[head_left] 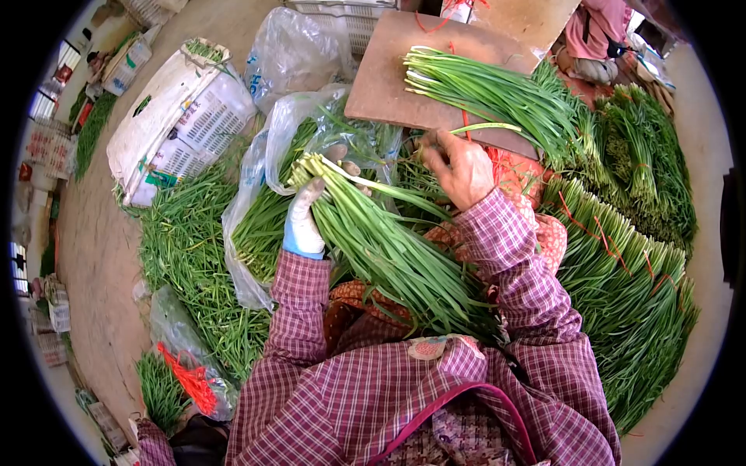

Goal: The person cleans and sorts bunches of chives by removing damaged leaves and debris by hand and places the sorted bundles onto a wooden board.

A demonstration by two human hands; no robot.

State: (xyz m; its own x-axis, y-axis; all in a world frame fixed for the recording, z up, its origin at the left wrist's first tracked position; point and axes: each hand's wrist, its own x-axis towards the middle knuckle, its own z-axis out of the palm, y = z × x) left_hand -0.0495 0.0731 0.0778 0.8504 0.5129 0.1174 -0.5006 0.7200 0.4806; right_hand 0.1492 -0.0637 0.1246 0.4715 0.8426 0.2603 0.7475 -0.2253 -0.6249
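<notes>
My left hand [305, 217], in a whitish glove with a blue cuff, is closed around a thick bunch of garlic chives [381, 241]. The pale cut ends point up and away, and the green leaves trail across my lap to the right. My bare right hand [460, 169] is just right of the bunch, its thumb and fingers pinched together. A single chive stalk [493, 126] sticks out from its fingertips. Beyond it, a second bunch of chives [482, 89] lies on a brown board [381, 70], ends to the left.
Tied chive bundles [614, 295] are stacked along my right. To my left are an open plastic bag [256, 225] of chives, loose chives [186, 248] on the floor and a white crate [186, 124]. Red ties [189, 380] lie lower left. Another person's sleeve [594, 31] shows upper right.
</notes>
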